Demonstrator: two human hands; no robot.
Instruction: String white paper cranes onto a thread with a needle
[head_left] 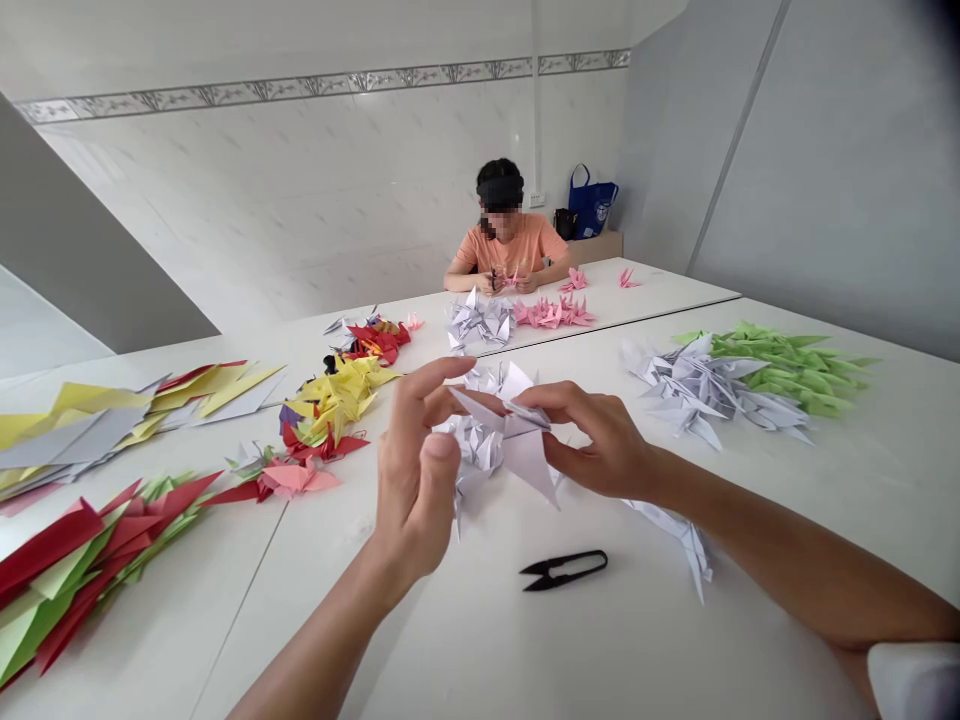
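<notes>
A white paper crane with spread wings is pinched between the thumb and fingers of my right hand, in the middle of the view above the table. Close by on its left, my left hand has its thumb and index finger apart; its other fingers reach behind the crane's wing, and whether they touch it I cannot tell. Behind and below the held crane lie more white paper cranes, partly hidden by my hands. Black thread snips rest on the table in front of me.
White cranes and green cranes are heaped at right. To the left are yellow cranes, red and green folded pieces and flat folded papers. Across the white table a person handles a pink piece.
</notes>
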